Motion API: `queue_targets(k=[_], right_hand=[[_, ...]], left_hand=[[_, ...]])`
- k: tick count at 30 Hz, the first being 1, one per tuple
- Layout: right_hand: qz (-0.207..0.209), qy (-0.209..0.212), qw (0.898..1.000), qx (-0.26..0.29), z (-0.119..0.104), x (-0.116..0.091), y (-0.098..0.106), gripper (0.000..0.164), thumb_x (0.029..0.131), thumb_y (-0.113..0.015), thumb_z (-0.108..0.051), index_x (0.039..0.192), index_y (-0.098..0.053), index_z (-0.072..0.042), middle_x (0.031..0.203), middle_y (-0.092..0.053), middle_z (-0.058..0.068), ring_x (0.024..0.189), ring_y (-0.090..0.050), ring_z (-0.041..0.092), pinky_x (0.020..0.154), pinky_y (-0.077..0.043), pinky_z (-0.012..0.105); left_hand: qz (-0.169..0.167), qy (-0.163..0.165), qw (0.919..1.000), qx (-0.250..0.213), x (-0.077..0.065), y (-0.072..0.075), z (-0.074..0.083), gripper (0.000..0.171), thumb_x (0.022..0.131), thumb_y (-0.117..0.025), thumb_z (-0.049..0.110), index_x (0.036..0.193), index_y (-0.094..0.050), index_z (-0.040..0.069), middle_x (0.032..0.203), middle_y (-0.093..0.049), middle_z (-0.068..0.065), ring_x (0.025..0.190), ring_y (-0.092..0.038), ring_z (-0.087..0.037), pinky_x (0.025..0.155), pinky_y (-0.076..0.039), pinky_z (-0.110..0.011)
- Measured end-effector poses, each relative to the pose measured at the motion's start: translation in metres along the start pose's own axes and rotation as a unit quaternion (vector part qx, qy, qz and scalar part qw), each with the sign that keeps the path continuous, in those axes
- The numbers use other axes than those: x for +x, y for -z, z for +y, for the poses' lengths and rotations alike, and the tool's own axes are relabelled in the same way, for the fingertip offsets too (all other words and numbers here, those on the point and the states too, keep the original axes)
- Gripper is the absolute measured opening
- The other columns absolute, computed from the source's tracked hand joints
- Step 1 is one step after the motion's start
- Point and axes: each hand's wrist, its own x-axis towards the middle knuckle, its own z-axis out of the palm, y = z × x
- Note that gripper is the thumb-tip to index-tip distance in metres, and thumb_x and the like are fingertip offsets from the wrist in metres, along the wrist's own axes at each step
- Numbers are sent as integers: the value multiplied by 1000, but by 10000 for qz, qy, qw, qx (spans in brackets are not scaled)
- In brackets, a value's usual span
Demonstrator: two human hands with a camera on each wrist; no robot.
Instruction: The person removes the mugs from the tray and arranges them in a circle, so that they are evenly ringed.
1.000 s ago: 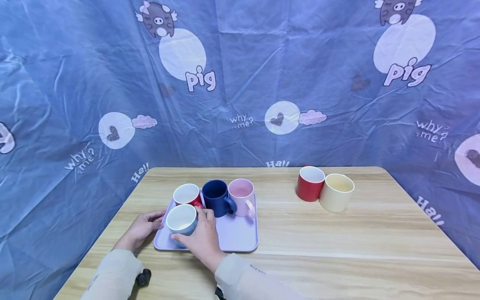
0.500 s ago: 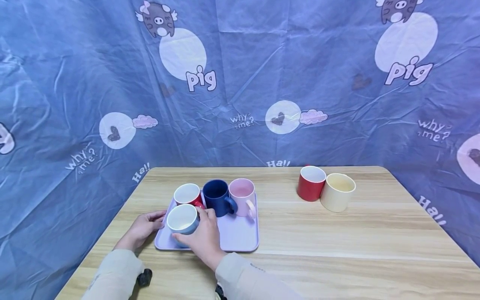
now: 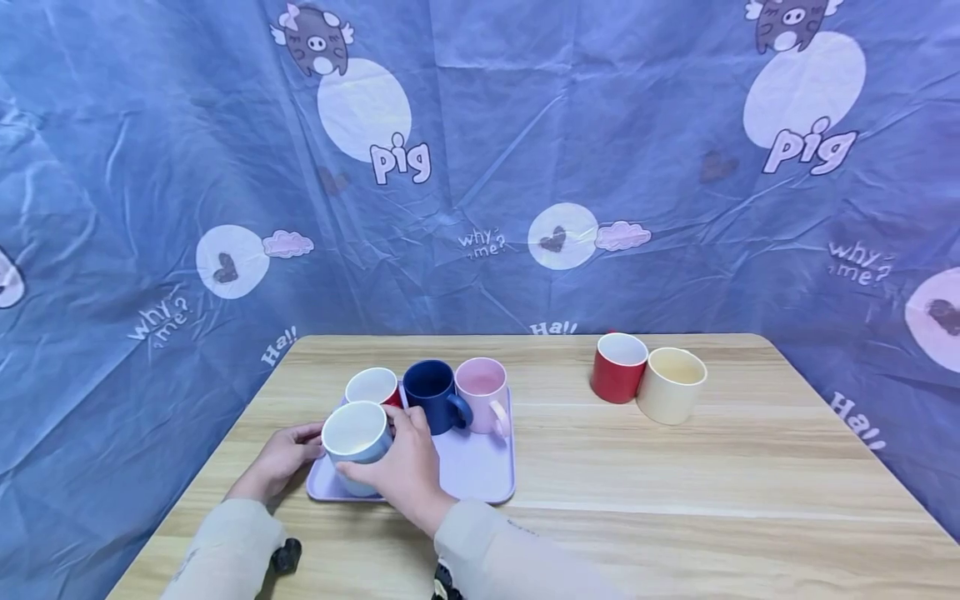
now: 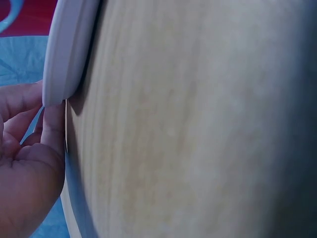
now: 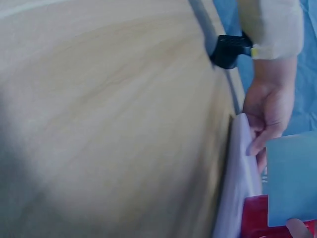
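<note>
My right hand [image 3: 407, 468] grips a light blue mug [image 3: 358, 483] with a white inside, thumb on the near side and fingers around the far side. The mug is upright over the front left of a lilac tray [image 3: 476, 467]; in the right wrist view its blue wall [image 5: 292, 173] overlaps a red mug [image 5: 254, 218]. My left hand [image 3: 283, 458] is at the tray's left edge. The left wrist view shows its fingertips [image 4: 52, 116] pinching the tray rim [image 4: 67, 64]. Behind the blue mug, the red mug [image 3: 372, 385] is partly hidden.
On the tray's back side stand a navy mug [image 3: 429, 398] and a pink mug [image 3: 480, 400], handles facing front right. Another red mug [image 3: 618, 372] and a cream mug [image 3: 670, 392] stand close together at the table's back right. A patterned blue cloth [image 3: 480, 167] hangs behind the table [image 3: 675, 500].
The light blue mug, in my right hand, has shifted slightly up and to the left, covering the red mug's handle in the head view. My left hand keeps its place at the tray edge.
</note>
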Motion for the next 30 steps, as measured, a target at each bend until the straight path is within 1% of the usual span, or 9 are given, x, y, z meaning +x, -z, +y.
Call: queue_targets(k=[2,5,8,10,14,18,23,26,30], right_hand=[[-22,8,10000,15,-4,2,4,80,50,-91,-48,118,-62,-18,100,-46,-10,94,-50,9,78,-49,24],[-30,97,9999,34,-8,5,12,81,50,-91,-48,119,-62,-16,100,-46,-9,95,-51,9,79,-49,23],[6,250,9997,16,-12,8,20,82,49,-91,-47,119,-62,-15,99,-47,-9,94,-51,9,77,-48,21],[39,363,9993,15,-14,11,26,82,49,-91,-46,119,-63,-14,99,-48,-8,92,-52,9,76,-48,20],[63,503,9987,104,-17,17,39,82,50,-91,-45,120,-62,-14,102,-49,-6,93,-54,10,79,-48,21],[76,515,9985,177,-20,22,52,82,52,-91,-46,122,-60,-16,106,-50,-5,95,-54,11,82,-48,25],[155,441,9980,414,-20,32,70,80,54,-91,-43,122,-61,-16,103,-50,-5,98,-54,11,84,-48,28],[250,404,9971,593,-18,39,82,78,55,-91,-41,123,-61,-15,100,-50,-4,97,-53,13,82,-49,29],[522,444,9965,476,-13,50,99,77,56,-91,-40,122,-61,-14,101,-51,-1,94,-54,16,79,-49,32]], left_hand=[[75,35,9999,104,1,0,-1,46,86,-55,-8,128,-43,-21,124,-53,-33,105,-57,-18,81,-50,-17],[78,62,9996,259,0,0,0,46,86,-56,-6,127,-43,-22,124,-53,-33,106,-56,-20,83,-50,-18],[92,107,9997,211,0,0,0,47,85,-56,-8,128,-43,-22,125,-52,-34,109,-55,-24,85,-50,-20],[39,83,9999,132,-1,-1,-1,48,85,-55,-9,129,-41,-22,127,-51,-34,113,-54,-28,87,-50,-22],[-91,66,9999,-82,-1,-1,-1,50,85,-55,-10,131,-39,-20,129,-49,-34,118,-51,-33,88,-50,-24],[-136,42,9998,-114,0,1,-1,51,85,-56,-11,132,-39,-20,129,-47,-34,118,-51,-36,86,-52,-25],[-114,57,9999,-103,0,0,0,50,85,-55,-12,131,-38,-21,130,-45,-35,120,-48,-38,88,-51,-27],[-106,89,9999,-75,-1,0,1,50,85,-55,-11,131,-38,-21,130,-45,-35,121,-47,-38,89,-51,-28],[-114,120,9998,-59,0,0,0,50,86,-56,-10,132,-39,-20,130,-46,-34,119,-49,-35,88,-51,-27]])
